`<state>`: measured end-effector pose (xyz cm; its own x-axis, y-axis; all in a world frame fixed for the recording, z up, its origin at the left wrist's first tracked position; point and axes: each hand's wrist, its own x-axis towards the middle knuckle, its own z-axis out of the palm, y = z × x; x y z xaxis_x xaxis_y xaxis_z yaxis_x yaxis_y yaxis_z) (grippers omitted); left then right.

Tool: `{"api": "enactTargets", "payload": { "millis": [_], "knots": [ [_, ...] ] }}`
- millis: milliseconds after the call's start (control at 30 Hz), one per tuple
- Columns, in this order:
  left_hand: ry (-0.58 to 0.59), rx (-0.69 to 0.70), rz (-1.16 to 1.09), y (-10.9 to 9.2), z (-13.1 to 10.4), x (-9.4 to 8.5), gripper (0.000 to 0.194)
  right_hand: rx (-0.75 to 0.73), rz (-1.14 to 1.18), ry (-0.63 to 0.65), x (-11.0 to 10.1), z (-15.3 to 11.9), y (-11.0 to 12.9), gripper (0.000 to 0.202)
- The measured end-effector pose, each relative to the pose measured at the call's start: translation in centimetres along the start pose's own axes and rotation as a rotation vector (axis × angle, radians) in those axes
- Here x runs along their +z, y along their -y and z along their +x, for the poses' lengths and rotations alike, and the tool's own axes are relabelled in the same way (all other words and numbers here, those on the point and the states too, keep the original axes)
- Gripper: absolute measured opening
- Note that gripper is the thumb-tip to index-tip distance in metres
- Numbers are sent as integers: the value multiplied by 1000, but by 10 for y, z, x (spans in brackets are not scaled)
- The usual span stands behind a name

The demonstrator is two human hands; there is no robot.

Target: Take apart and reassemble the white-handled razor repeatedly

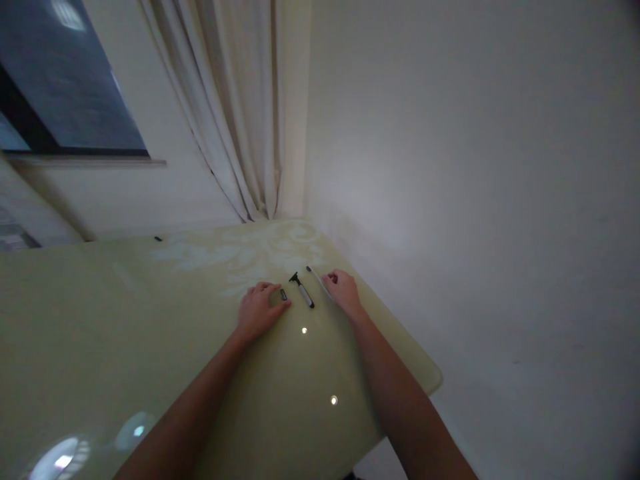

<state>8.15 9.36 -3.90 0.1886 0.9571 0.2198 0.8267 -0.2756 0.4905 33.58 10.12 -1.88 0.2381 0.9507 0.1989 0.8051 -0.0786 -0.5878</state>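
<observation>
White toothbrush (319,280) by right hand (344,289) (razor (304,293) alongside).

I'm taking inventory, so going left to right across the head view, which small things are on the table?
Tiny dark object far back → small dark rectangular piece → razor → what looks like a toothbrush.

"What sort of place are we seeing?"

"Probably a room in a home: pale curtains (240,107) are hanging by a dark-framed window (95,100), and a glossy table (150,320) is standing in the corner beside a plain wall (475,167)."

"Is anything else suggesting that?"

"Yes, a razor (305,294) is lying on the table, and what seems a toothbrush (316,277) is showing beside it."
</observation>
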Motion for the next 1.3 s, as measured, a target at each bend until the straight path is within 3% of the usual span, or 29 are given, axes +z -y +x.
{"api": "enactTargets", "payload": {
  "millis": [167,300,400,533,633,833,1000,1167,1300],
  "knots": [
    [-14,38,-58,-2,3,2,32,-66,-42,-29,3,-10,16,24],
    [2,117,-122,13,-9,-16,29,-227,-126,-16,6,-19,26,24],
    [-13,108,-100,53,-31,-47,30,-307,-193,16,11,-23,30,27],
    [-120,-131,140,119,-69,-88,39,-340,-199,62,23,-26,33,21],
    [-144,-248,266,144,-87,-102,43,-355,-158,109,29,-28,38,13],
    [-77,-347,216,133,-79,-101,50,-414,23,170,46,-43,69,14],
    [-91,-365,189,129,-76,-101,51,-461,78,286,84,-63,125,15],
    [-82,-333,172,127,-79,-102,46,-420,58,289,122,-82,182,21],
    [-83,-327,170,125,-80,-102,47,-444,8,316,133,-90,196,28]
  ]
}}
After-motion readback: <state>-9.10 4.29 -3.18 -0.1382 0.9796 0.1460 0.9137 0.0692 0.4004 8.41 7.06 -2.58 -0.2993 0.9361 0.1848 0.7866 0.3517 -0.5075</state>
